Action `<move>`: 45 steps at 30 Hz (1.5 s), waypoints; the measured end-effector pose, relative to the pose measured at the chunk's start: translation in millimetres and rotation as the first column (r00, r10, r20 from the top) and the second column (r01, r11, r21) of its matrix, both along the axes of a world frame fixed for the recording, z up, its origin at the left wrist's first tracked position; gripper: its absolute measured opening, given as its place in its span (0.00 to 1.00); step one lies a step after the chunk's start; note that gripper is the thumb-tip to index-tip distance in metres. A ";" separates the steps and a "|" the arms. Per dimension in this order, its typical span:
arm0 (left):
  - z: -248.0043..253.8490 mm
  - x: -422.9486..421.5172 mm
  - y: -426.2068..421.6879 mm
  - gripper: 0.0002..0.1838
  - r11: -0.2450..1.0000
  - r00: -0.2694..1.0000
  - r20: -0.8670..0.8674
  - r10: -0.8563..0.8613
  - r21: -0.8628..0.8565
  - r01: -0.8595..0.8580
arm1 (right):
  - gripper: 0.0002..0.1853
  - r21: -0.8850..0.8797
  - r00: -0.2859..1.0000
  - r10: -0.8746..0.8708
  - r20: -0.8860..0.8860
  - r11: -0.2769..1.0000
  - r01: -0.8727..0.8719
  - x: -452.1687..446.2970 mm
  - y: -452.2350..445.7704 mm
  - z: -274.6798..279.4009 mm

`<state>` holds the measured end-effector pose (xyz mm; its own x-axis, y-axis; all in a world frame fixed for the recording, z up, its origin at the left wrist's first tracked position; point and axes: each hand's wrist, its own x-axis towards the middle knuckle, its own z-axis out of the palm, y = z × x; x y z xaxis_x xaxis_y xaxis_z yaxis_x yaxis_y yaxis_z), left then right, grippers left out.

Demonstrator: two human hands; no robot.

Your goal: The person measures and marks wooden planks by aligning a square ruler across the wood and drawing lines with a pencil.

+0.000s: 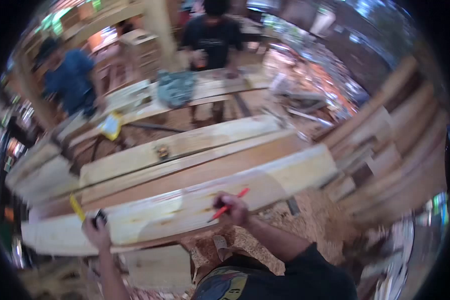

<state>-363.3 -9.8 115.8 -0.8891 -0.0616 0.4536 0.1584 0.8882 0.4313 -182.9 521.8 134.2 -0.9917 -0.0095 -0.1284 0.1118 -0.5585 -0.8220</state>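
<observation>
A long pale wooden board [160,210] lies across the view in front of me. Near its left end my left hand [97,232] is closed round a dark tape measure [100,216], and a short length of yellow tape [77,207] sticks out toward the upper left. My right hand [233,209] holds a red pencil [228,204] over the middle of the board, with its tip pointing down and left. Whether the tip touches the wood cannot be made out.
More boards [185,150] lie behind, one bearing a small dark-and-yellow object [162,151]. A grey-green cloth [176,88] rests on a further bench. Two people [212,42] stand beyond. Planks [390,130] are at right, wood shavings [317,215] below.
</observation>
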 end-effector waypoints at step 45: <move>33.7 16.8 53.6 0.26 0.997 0.999 -0.027 0.023 -0.069 -0.025 | 0.20 -0.015 0.996 0.076 0.052 0.997 -0.076 -7.0 100.3 58.2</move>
<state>-346.5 43.8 149.5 -0.8754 -0.0505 0.4807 0.1469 0.9197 0.3642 -189.9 622.1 192.5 -0.9799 -0.0866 -0.1798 0.1972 -0.5574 -0.8065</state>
